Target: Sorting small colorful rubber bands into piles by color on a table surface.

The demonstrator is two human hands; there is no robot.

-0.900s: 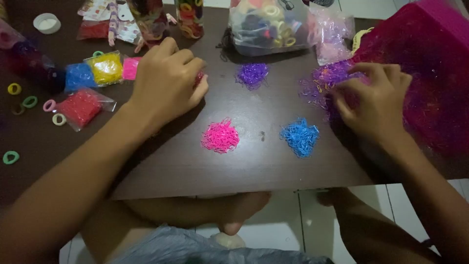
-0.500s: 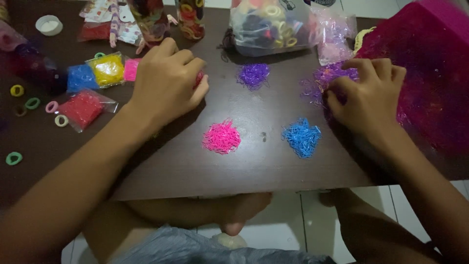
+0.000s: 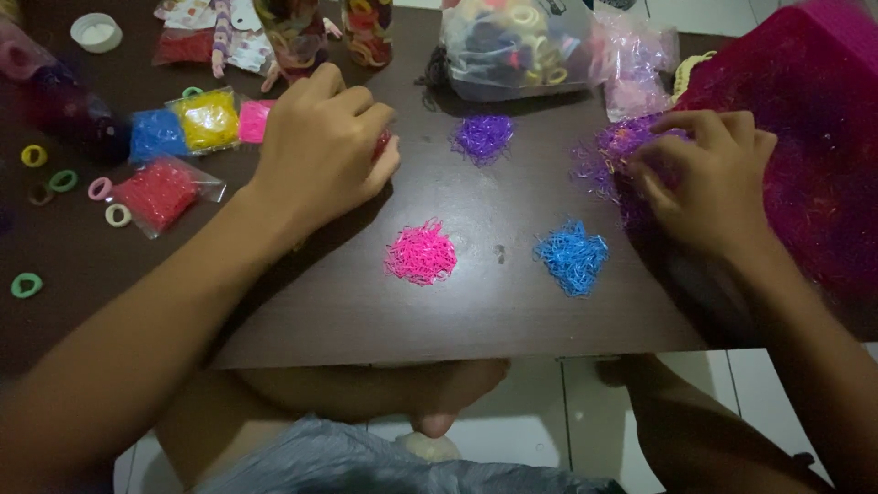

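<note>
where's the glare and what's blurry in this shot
Head view: a pale glare patch sits on the dark table between the pink pile and blue pile; the right hand is motion-blurred, the left hand sharper; the corners fall dim.

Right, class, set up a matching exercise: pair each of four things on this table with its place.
1. pink pile
2. blue pile
3. right hand
4. white cap

A. far left corner of the table
B. on the mixed purple heap
C. near edge, left of the blue pile
D. near edge, below the right hand

Pairs: 1-C, 2-D, 3-B, 4-A
</note>
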